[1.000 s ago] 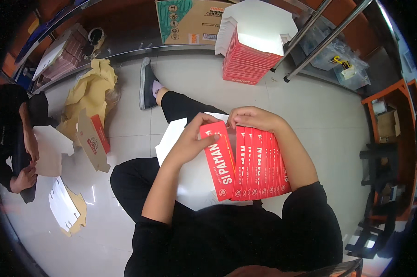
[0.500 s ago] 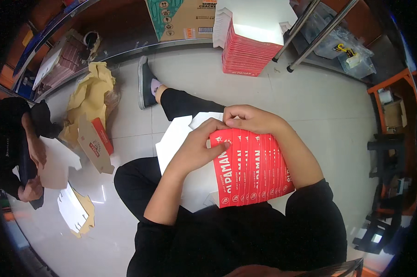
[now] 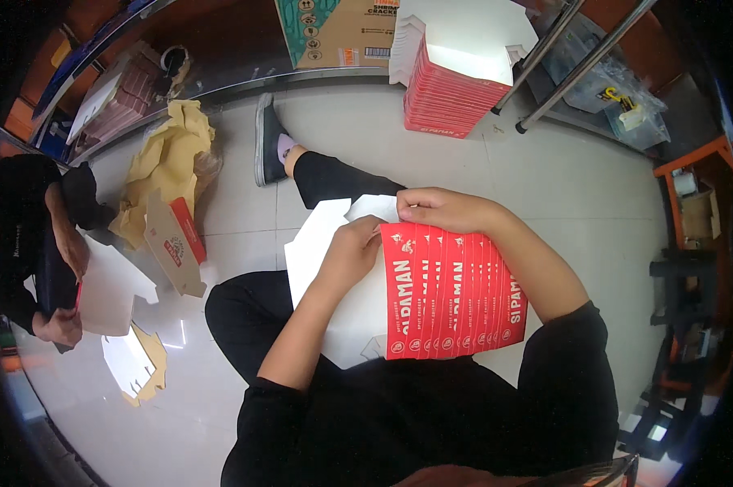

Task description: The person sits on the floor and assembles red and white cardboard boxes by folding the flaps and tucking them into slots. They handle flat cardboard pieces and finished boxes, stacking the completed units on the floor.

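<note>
A nested stack of red and white folded cartons point(image 3: 455, 300) lies across my lap, its red printed panels overlapping toward the right. White inner card point(image 3: 346, 312) fans out on the left side. My left hand point(image 3: 352, 253) is closed at the upper left edge of the red panels, its fingertips tucked behind the card. At the top edge my right hand point(image 3: 439, 209) grips the white carton flap point(image 3: 376, 208), fingers curled and thumb pressed along it.
Ahead on the floor stands a tall stack of red cartons point(image 3: 455, 97) beside metal legs point(image 3: 585, 69) and a brown cardboard box point(image 3: 342, 36). Crumpled brown paper point(image 3: 167, 154) lies left, near an upright carton piece point(image 3: 174, 247). At far left another person's hands point(image 3: 64, 325) hold white card.
My left hand has shifted off the front of the red panel to its edge, the fingers now behind the card. My right hand stays at the top edge. The view has shifted slightly.
</note>
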### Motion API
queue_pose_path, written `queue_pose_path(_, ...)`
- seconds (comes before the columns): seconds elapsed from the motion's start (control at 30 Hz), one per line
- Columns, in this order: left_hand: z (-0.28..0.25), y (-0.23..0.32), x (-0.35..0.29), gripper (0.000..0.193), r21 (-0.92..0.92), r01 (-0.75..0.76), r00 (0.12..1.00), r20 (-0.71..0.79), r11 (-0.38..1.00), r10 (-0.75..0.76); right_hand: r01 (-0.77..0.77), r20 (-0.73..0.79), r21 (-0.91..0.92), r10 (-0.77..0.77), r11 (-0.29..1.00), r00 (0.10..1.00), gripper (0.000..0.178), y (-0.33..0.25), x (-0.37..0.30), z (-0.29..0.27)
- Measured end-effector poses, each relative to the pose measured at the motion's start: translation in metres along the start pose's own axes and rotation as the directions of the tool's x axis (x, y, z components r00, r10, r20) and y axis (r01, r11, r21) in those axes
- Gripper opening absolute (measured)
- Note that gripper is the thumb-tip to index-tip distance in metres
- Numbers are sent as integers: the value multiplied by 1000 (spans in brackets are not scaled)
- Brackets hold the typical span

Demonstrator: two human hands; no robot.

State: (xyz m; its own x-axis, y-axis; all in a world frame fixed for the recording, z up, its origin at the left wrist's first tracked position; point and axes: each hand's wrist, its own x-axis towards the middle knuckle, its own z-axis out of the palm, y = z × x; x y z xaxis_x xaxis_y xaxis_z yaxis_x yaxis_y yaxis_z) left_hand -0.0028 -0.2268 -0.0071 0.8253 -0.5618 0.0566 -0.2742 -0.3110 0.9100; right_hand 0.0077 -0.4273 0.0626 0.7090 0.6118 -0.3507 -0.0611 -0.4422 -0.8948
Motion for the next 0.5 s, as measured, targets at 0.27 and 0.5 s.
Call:
queue_pose_path(0.27,-8,-3,12,15,-127,-27,996,77,992,37,-28,43,-25,29,999,999,32,-7,5,0)
queue_pose_path(0.5,-6,-18,17,14,-27,-241,964,106,970,242,254,108,-28,-250,967,962,43,38,35,0)
